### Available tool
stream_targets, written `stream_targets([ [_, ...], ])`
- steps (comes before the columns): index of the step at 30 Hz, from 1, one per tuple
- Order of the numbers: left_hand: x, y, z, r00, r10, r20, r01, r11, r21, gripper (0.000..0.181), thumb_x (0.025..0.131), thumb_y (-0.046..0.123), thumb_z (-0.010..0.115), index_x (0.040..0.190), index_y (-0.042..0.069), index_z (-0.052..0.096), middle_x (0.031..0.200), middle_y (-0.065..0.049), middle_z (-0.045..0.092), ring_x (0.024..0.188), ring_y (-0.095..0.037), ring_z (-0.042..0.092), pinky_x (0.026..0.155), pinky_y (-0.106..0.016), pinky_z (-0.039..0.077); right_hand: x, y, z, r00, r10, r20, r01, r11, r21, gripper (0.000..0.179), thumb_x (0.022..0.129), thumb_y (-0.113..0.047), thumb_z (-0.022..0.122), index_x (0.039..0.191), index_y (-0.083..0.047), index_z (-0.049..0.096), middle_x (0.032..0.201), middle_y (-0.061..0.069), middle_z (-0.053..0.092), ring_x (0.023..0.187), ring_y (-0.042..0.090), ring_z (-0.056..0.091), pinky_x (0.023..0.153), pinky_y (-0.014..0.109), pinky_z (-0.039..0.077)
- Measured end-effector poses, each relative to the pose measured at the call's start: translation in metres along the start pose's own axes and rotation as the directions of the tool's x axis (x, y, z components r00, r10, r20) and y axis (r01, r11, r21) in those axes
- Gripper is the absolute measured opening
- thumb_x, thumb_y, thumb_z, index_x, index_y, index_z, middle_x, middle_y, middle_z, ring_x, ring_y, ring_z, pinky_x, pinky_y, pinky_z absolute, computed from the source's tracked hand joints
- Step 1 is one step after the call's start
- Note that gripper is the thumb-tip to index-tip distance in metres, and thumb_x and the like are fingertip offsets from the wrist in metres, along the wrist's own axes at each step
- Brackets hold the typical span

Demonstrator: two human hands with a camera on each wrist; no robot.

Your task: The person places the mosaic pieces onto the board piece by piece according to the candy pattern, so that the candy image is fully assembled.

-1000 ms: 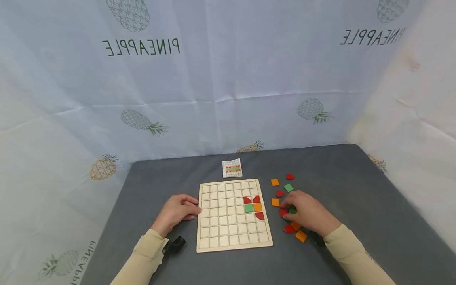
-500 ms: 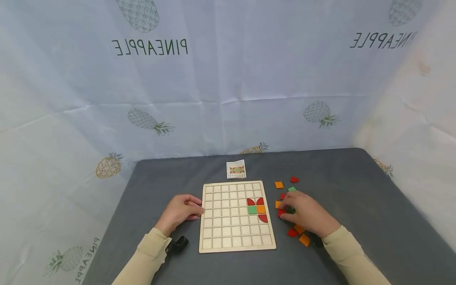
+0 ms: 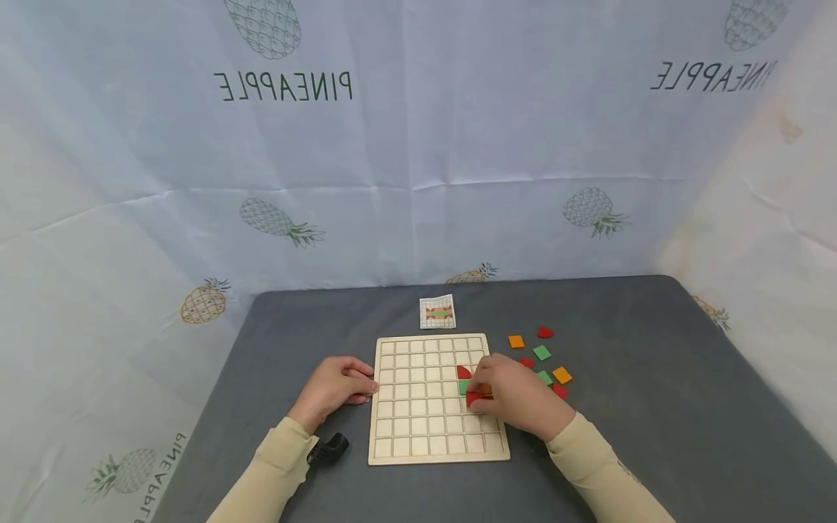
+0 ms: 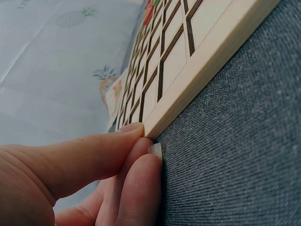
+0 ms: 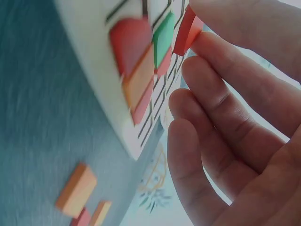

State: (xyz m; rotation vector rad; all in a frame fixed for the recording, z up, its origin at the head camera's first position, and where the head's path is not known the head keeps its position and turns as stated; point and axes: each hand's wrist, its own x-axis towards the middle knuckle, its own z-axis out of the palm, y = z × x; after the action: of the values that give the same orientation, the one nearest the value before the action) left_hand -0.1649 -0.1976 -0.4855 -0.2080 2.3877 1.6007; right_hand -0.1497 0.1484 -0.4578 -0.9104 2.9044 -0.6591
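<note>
A wooden grid board (image 3: 418, 428) lies flat on the dark table. My left hand (image 3: 333, 388) pinches at its left edge; the left wrist view has thumb and fingertips together against the rim. Over the right side of the board, my right hand (image 3: 519, 396) holds a red quarter-circle tile (image 5: 185, 33) between thumb and index finger, a little off the surface. On the board sit a green square tile (image 5: 163, 35), an orange square tile (image 5: 140, 75), and red quarter-circle tiles (image 5: 130, 44) around them, partly hidden by the right hand in the head view.
Behind the board lies a paper pattern card (image 3: 437, 312). Right of the board are scattered loose orange tiles (image 3: 516, 341), green tiles (image 3: 541, 352) and red tiles (image 3: 546, 332). A cloth curtain (image 3: 418, 145) hangs behind the table; a black strap (image 3: 329, 449) is at the left wrist.
My right hand has picked up a red quarter-circle tile from the loose pieces and moved left over the board. My left hand has stayed at the board's edge.
</note>
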Motion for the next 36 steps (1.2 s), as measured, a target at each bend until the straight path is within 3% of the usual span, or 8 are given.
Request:
stream_targets([
  [6,0.0,-0.002,0.002,1.0,-0.004,-0.003,0.004,1.0,0.0,0.035,0.084,0.009,0.092,0.114,0.001,0.076,0.094,-0.011,0.078,0.079,-0.017,0.076,0.075,-0.034,0.068,0.0,-0.004,0.008,1.0,-0.02,0.006,0.02,1.0,-0.006,0.014,0.085,-0.017,0.094,0.092,-0.019,0.082,0.086,-0.01,0.058,0.083,0.004,0.047,0.067,0.021,0.049],
  [17,0.001,-0.002,0.001,1.0,-0.026,-0.014,0.026,1.0,-0.002,0.033,0.085,0.009,0.092,0.113,0.002,0.077,0.094,-0.011,0.077,0.079,-0.016,0.076,0.074,-0.032,0.068,0.001,-0.007,0.009,1.0,-0.014,0.01,0.014,0.999,-0.042,0.014,0.085,-0.017,0.094,0.094,-0.018,0.083,0.086,-0.01,0.057,0.084,0.004,0.047,0.067,0.021,0.047],
  [25,0.0,-0.002,0.002,1.0,-0.004,-0.02,0.005,1.0,0.01,0.034,0.084,0.009,0.093,0.113,0.001,0.077,0.093,-0.011,0.077,0.078,-0.016,0.076,0.073,-0.034,0.068,0.001,-0.007,0.01,1.0,0.002,0.0,-0.002,0.999,-0.036,0.015,0.085,-0.016,0.094,0.094,-0.018,0.082,0.088,-0.01,0.061,0.087,0.005,0.051,0.069,0.022,0.052],
  [36,0.002,-0.001,0.001,1.0,-0.002,-0.016,0.003,1.0,0.015,0.034,0.084,0.009,0.093,0.113,0.002,0.077,0.093,-0.011,0.077,0.078,-0.016,0.076,0.074,-0.034,0.068,0.003,-0.007,0.012,1.0,-0.02,-0.019,0.019,0.997,-0.071,0.011,0.088,-0.014,0.091,0.091,-0.019,0.082,0.087,-0.011,0.061,0.086,0.006,0.054,0.067,0.021,0.052],
])
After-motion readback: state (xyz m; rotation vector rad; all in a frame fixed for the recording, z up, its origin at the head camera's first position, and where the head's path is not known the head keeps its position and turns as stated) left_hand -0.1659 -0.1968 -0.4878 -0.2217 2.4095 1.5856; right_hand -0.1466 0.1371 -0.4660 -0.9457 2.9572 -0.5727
